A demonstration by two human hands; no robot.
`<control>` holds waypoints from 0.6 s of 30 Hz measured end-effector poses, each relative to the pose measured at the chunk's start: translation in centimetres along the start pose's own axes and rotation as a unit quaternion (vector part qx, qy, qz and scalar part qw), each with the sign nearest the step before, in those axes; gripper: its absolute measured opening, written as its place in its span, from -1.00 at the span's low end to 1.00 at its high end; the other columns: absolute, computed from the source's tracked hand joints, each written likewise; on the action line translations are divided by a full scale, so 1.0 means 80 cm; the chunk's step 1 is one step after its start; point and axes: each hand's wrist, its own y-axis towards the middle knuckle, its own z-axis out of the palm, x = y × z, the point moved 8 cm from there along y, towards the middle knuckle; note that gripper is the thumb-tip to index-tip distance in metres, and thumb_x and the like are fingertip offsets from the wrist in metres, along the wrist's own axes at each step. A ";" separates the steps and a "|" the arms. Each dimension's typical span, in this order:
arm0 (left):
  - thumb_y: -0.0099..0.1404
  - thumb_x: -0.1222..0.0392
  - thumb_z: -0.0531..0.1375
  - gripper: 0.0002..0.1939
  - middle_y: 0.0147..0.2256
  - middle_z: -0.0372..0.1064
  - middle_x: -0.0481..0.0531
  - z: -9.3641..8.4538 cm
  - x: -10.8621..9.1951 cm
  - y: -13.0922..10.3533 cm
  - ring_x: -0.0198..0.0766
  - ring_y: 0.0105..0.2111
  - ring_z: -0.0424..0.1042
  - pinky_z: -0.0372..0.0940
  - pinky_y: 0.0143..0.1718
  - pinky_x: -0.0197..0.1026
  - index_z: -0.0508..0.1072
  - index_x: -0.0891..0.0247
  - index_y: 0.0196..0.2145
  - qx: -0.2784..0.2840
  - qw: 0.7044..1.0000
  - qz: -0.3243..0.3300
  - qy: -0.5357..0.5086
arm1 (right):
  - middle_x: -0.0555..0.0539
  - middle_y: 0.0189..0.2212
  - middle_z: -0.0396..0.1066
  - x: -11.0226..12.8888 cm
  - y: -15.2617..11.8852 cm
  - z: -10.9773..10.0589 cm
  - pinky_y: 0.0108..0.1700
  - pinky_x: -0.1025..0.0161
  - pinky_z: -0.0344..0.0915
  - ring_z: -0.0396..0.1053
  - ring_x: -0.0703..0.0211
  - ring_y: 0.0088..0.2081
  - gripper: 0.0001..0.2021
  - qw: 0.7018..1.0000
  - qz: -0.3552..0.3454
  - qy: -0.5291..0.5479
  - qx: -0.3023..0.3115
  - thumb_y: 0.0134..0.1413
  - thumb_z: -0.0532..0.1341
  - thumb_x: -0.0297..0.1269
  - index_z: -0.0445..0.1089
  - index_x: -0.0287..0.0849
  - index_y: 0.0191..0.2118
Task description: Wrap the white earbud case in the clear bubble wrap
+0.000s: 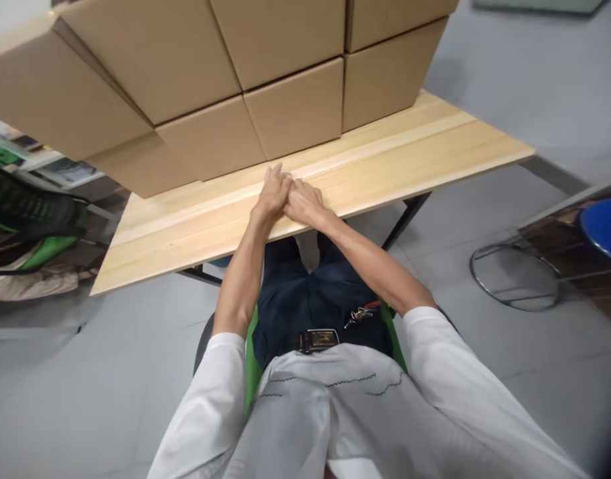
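My left hand (272, 194) and my right hand (305, 201) meet near the front edge of the wooden tabletop (395, 169). They press against each other, the fingers closed and partly overlapping. Several fingertips of the left hand point forward toward the boxes. The palms and the inner sides of the fingers are hidden, so anything between them is out of sight. Just ahead of the hands stands the lower row of brown cardboard boxes (298, 110), apart from the fingertips.
An upper row of cardboard boxes (280, 36) rests on the lower one. A green and black chair (33, 219) is at the left. At the right are a blue round stool seat (608, 226) and a metal ring base (515, 276). Keys (359, 315) hang at my waist.
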 end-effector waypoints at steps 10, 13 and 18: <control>0.89 -0.38 0.05 -0.25 0.81 0.31 0.43 0.031 0.024 0.011 0.20 0.94 0.04 -0.21 0.99 0.32 0.75 0.24 0.44 -0.021 0.993 -0.005 0.118 | -0.58 0.58 0.57 -0.043 -0.021 0.011 0.62 -0.36 0.45 0.47 -0.59 0.58 -0.39 0.997 -0.066 0.005 -0.037 0.65 0.23 -0.18 0.52 -0.40 0.59; 0.91 -0.25 0.00 -0.31 0.70 0.50 0.41 0.037 0.023 0.017 0.23 0.92 0.11 -0.23 1.00 0.39 0.72 0.21 0.48 -0.012 0.988 0.022 0.150 | -0.56 0.54 0.61 -0.047 -0.025 0.014 0.60 -0.34 0.45 0.48 -0.58 0.55 -0.46 0.996 -0.076 0.009 -0.051 0.68 0.22 -0.21 0.58 -0.38 0.53; 0.85 0.04 0.12 -0.51 0.48 0.71 0.45 0.032 0.016 0.018 0.25 0.90 0.17 -0.26 1.00 0.33 0.80 0.23 0.33 0.002 0.976 0.034 0.217 | -0.56 0.46 0.66 -0.044 -0.028 0.016 0.54 -0.30 0.45 0.51 -0.56 0.49 -0.53 0.995 -0.077 -0.002 -0.070 0.71 0.20 -0.26 0.67 -0.37 0.44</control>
